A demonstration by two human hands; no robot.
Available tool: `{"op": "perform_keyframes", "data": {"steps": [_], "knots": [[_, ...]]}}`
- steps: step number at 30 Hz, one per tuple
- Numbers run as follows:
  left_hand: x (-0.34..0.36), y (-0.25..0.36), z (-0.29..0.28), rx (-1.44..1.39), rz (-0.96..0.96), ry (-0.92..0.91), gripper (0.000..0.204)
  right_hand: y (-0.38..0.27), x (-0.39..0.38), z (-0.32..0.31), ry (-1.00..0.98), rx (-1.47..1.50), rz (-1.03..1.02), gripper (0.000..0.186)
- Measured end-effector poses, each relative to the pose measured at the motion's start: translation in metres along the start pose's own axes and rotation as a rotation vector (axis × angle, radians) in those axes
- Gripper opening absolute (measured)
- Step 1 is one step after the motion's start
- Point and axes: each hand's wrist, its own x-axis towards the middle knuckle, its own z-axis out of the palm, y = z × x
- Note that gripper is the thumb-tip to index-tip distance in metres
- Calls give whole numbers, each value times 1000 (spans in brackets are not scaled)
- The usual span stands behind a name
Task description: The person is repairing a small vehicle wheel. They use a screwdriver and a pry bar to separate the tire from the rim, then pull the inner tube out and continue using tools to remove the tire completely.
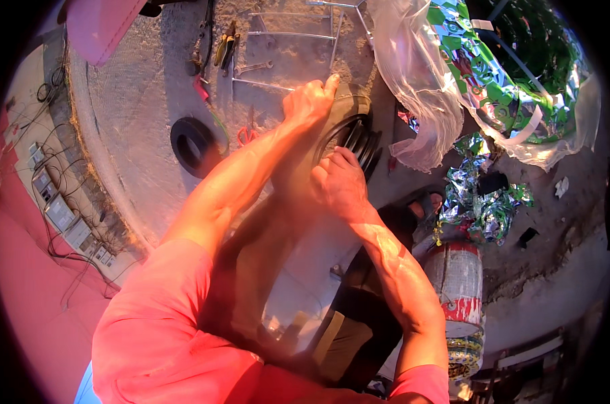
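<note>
My left hand point(310, 101) is closed in a fist, thumb pointing away from me, close to the end of a thin metal rod frame point(284, 34). Whatever it may grip is hidden. Nearer to me, my right hand point(340, 183) is closed with its fingers at the near edge of a black grooved wheel point(365, 145). This wheel stands on the ground, tilted, just beyond and to the right of my right hand. A small black tyre point(192, 147) lies to the left of my left forearm.
Pliers point(227, 48), a wrench point(254, 66) and a red-handled tool point(245, 137) lie on the sandy ground. Bundles wrapped in clear plastic and green foil point(476, 81) fill the far right. A red-and-white cylinder point(461, 289) is by my right forearm. Electrical boxes point(61, 212) with loose wires are at left.
</note>
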Motion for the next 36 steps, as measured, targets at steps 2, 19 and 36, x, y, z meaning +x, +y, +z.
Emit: {"op": "perform_keyframes", "data": {"steps": [2, 19, 36], "knots": [[-23, 0, -8, -1, 14, -34, 74, -9, 5, -15, 122, -59, 239, 28], [-74, -25, -25, 126, 35, -74, 71, -49, -35, 69, 159, -223, 951, 67], [81, -174, 14, -66, 48, -29, 64, 8, -162, 9, 618, 627, 1185, 67]]}}
